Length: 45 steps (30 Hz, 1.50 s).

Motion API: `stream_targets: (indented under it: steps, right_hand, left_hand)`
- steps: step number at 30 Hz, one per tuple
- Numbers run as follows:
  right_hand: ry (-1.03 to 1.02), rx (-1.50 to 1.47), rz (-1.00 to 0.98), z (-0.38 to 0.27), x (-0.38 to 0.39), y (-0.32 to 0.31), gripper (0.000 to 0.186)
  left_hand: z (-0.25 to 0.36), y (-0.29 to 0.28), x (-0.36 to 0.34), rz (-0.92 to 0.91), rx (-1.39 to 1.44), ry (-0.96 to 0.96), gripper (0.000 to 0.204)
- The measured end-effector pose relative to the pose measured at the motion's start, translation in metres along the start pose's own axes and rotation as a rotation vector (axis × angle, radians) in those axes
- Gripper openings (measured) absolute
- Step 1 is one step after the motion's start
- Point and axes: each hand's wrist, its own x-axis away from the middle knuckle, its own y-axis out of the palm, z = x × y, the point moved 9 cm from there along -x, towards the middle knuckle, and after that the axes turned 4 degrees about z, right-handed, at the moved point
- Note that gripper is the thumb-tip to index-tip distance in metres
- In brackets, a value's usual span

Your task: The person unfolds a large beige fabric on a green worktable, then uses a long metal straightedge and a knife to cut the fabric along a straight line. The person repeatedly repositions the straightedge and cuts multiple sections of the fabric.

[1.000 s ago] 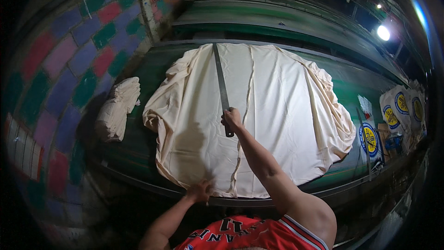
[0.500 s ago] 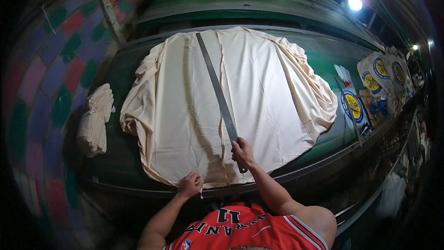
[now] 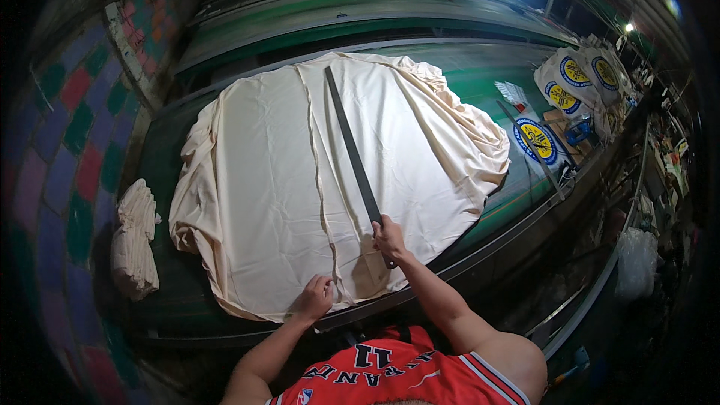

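Note:
A large cream cloth [image 3: 262, 165] lies spread over the green table, its side edges bunched in folds. A narrow raised strip [image 3: 318, 180] runs down its middle from the far edge to the near one. My right hand [image 3: 388, 240] is closed round the near end of a long dark metal ruler [image 3: 349, 142], which points away from me, right of the strip. A shadow falls on the cloth beside the ruler. My left hand [image 3: 315, 298] is at the cloth's near edge, beside the strip, its curled fingers on the fabric; the fingertips are partly hidden.
A folded cream cloth bundle [image 3: 136, 244] sits at the left of the green table [image 3: 480, 79]. At the right lie printed white cloths [image 3: 574, 79], a thin dark bar [image 3: 536, 154] and a blue object [image 3: 578, 131]. A painted block wall [image 3: 79, 127] stands at the left.
The ruler has shifted from across the raised strip to its right side. My left hand has moved slightly inward over the cloth's near edge. The whole view has turned a little.

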Motion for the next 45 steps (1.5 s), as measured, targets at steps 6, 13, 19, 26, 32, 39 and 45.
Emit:
stream_targets:
  steps: [6, 13, 19, 26, 32, 39, 45]
  right_hand:
    - [-0.322, 0.642, -0.104, -0.004, -0.038, 0.001, 0.070]
    - [-0.296, 0.636, -0.100, 0.035, -0.063, -0.046, 0.078]
    - [-0.195, 0.592, -0.098, 0.072, -0.068, -0.098, 0.074]
    - [-0.063, 0.598, 0.055, 0.113, -0.073, -0.175, 0.066]
    - [-0.022, 0.657, 0.145, 0.128, -0.069, -0.237, 0.059]
    - [-0.126, 0.279, 0.044, 0.066, -0.060, -0.260, 0.062]
    - [-0.146, -0.160, -0.030, 0.030, -0.072, -0.259, 0.055]
  left_hand:
    - [0.045, 0.066, -0.078, 0.023, 0.017, 0.192, 0.014]
    - [0.100, 0.203, -0.086, -0.316, -0.103, 0.201, 0.009]
    - [0.114, 0.219, -0.086, -0.230, -0.081, 0.139, 0.009]
    - [0.126, 0.228, -0.081, -0.293, -0.152, 0.133, 0.018]
    - [0.140, 0.251, -0.087, -0.454, -0.297, 0.045, 0.033]
    - [0.190, 0.334, -0.150, -0.232, -0.217, 0.138, 0.036]
    - [0.182, 0.408, -0.165, -0.424, 0.220, 0.300, 0.034]
